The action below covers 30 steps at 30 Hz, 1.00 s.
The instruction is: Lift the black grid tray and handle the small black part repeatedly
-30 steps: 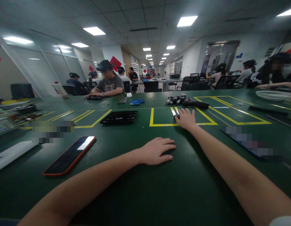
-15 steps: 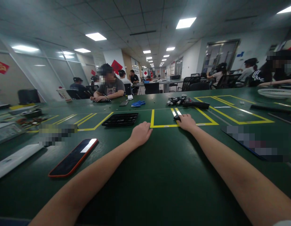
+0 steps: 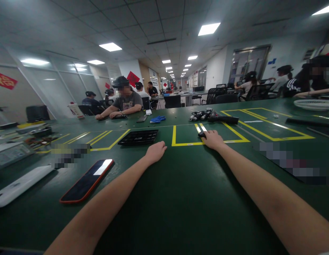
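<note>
My left hand point(image 3: 156, 152) rests on the green table point(image 3: 180, 198) with its fingers curled in. Nothing shows in it, and its underside is hidden. Just behind it lies a black ribbed plastic tray point(image 3: 138, 137). Farther right, my right hand point(image 3: 213, 140) is closed on a small black object point(image 3: 202, 134), whose end sticks out to the left of the fingers. Most of that object is covered, so its kind is unclear. This hand is at the front line of a yellow tape rectangle point(image 3: 184, 144).
A phone in an orange case point(image 3: 87, 181) and a white phone-like slab point(image 3: 22, 186) lie at left. Beyond my hands are a blue cloth-like item point(image 3: 157, 119), bundled black cables point(image 3: 201, 115) and a black bar point(image 3: 223, 120). A person point(image 3: 127, 101) sits across the table.
My left hand has drawn back slightly towards me and away from the tape corner. My right hand stays on the small black object. The camera view has shifted a little.
</note>
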### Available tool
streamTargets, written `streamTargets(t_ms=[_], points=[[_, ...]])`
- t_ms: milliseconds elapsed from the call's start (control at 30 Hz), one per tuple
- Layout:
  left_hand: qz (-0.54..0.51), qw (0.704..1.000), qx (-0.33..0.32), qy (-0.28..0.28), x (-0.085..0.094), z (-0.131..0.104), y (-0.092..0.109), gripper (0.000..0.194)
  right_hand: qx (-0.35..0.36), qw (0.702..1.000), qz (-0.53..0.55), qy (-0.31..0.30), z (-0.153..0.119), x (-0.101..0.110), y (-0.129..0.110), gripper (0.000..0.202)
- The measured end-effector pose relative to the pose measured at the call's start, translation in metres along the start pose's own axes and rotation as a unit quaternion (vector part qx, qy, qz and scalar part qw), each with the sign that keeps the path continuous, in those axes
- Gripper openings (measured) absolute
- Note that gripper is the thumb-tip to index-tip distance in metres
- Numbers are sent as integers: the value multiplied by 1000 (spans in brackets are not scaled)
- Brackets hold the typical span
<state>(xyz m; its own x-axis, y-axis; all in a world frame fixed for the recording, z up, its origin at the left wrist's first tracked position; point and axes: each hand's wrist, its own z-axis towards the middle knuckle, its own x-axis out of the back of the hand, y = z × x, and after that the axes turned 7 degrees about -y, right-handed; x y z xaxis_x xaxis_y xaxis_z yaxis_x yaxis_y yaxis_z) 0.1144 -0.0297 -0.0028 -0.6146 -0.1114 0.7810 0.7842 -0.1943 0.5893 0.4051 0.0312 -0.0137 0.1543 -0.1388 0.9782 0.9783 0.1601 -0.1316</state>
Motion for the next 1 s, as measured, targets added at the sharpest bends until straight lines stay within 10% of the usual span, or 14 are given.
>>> streamTargets(t_ms=[400,633,1000], points=[[-7,958,232,168,87,51,-54,24,-13,999,32,7,10,-2,0,40],[254,924,285,-21,88,63,-69,58,-47,997,62,15,25,-6,-4,48],[281,928,243,-13,73,35,-49,55,65,981,182,-5,14,-10,-52,39]])
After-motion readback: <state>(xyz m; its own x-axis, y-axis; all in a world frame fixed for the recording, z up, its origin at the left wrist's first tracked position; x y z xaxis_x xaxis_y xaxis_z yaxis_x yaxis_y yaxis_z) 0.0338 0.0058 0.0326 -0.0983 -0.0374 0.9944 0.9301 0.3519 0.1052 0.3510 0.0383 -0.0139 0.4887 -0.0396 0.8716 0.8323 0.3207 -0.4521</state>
